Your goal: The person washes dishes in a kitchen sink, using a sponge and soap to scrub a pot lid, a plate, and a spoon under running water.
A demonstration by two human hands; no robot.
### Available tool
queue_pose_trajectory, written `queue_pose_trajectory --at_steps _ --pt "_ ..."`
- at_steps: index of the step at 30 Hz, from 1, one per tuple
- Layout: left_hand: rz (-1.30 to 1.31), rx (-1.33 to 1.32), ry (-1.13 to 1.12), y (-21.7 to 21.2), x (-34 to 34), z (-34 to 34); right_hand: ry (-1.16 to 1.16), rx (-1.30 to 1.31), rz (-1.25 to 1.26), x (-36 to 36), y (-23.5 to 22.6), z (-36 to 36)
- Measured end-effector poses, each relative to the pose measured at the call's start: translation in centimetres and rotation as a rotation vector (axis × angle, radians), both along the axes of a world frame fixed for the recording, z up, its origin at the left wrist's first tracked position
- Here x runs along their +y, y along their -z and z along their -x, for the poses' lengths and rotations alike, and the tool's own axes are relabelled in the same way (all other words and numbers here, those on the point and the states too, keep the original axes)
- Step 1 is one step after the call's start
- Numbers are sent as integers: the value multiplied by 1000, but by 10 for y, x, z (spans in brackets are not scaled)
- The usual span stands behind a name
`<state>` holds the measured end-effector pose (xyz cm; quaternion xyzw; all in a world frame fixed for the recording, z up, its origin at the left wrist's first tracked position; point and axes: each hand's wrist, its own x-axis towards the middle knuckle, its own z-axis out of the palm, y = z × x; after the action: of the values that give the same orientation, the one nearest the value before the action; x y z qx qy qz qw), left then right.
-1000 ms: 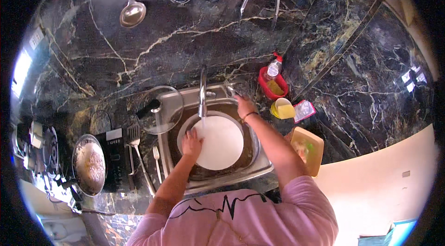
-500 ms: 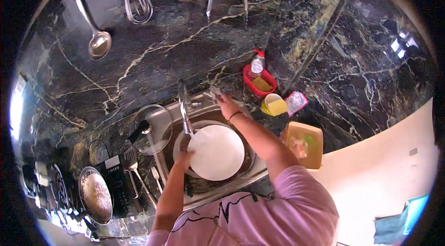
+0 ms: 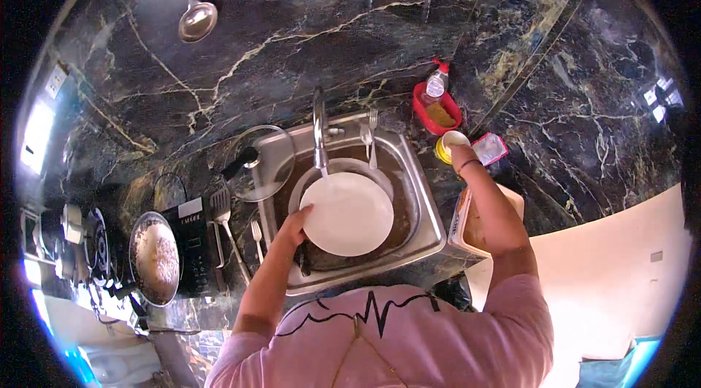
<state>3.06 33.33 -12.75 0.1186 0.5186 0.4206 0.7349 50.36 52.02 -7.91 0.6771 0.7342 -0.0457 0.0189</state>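
Note:
My left hand (image 3: pixel 293 227) grips the left rim of a round white plate (image 3: pixel 349 214), held over the steel sink (image 3: pixel 431 212) just below the tap (image 3: pixel 319 128). My right hand (image 3: pixel 459 156) reaches to the counter right of the sink and rests at a small yellow container (image 3: pixel 447 141); its fingers are partly hidden, and whether it grips anything does not show. A second white dish lies in the basin under the plate. A fork (image 3: pixel 372 136) leans at the sink's back rim.
A red holder (image 3: pixel 438 110) with a squeeze bottle stands behind the yellow container. A glass lid (image 3: pixel 259 163), a spatula and a fork lie left of the sink, beside a black cooker and a pan (image 3: pixel 154 258). Ladles, a whisk and tongs hang on the marble wall.
My right hand has left the back of the sink and moved right to the yellow container. The plate stays in my left hand over the basin. The view has shifted.

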Motion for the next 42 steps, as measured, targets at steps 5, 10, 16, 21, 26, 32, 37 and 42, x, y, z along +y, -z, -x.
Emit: queue_pose_trajectory --at_steps 5,10,16,21,26,32,37,42 --pt "12 -86 101 -58 -46 6 -76 237 -150 -45 -74 72" --pt "-131 -182 114 -79 -75 -18 -630 852 171 -164 -87 207" --pt "-103 -257 26 -91 -98 -27 -955 891 201 -208 -6 278" --pt "-155 -199 47 -93 -118 -34 -792 784 35 -184 20 278" --pt "-234 -197 -3 -89 -109 -35 -889 934 62 -220 -19 302" --pt "-236 -171 54 -116 -111 -41 -650 744 -132 -150 40 249" --pt "-246 -128 60 -110 -98 -53 -741 1004 3 -188 -16 283" --pt "-300 -130 -38 -113 -94 -27 -807 944 185 -212 -21 237"
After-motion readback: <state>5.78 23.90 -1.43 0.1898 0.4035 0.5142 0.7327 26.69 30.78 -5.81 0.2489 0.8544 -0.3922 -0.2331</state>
